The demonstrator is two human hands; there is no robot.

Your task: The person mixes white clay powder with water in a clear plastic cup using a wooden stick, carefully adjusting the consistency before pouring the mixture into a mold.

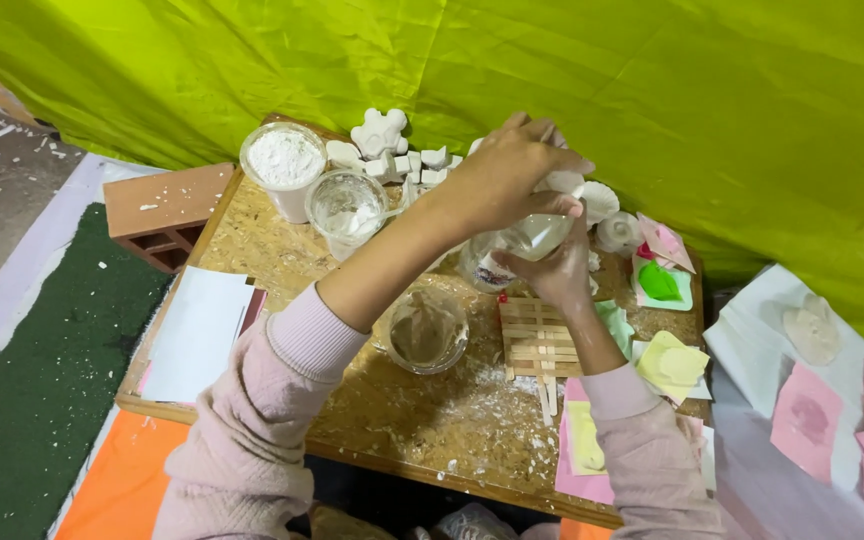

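Near the centre of the frame, your right hand (pixel 555 268) grips a clear plastic bottle (pixel 512 250) from below, fingers wrapped around its body. Your left hand (pixel 508 175) comes over the top and closes on the bottle's upper end; whether it grips a cap or just the neck is hidden under your fingers. The bottle sits tilted above the chipboard table (pixel 282 250), just above a small lattice of wooden sticks (pixel 539 340).

The step in hand looks like opening or closing the bottle: 1 hand steadies it while the other works the top. Judging by the layout, the next move calls for a firm hold low on the bottle while the upper hand twists, keeping the mouth clear of the cast pieces behind it.

Lower and to the left of the bottle stands a clear cup with grey-brown liquid (pixel 426 330). In the upper left of the table are 2 more containers: a tub of white powder (pixel 284 160) and a clear cup with white residue (pixel 347 205). White plaster shapes (pixel 380 130) line the table's far edge against the green sheet (pixel 652 80). Pink and yellow paper squares (pixel 587 440) lie at the lower right, and white spill dusts the wood near the sticks.
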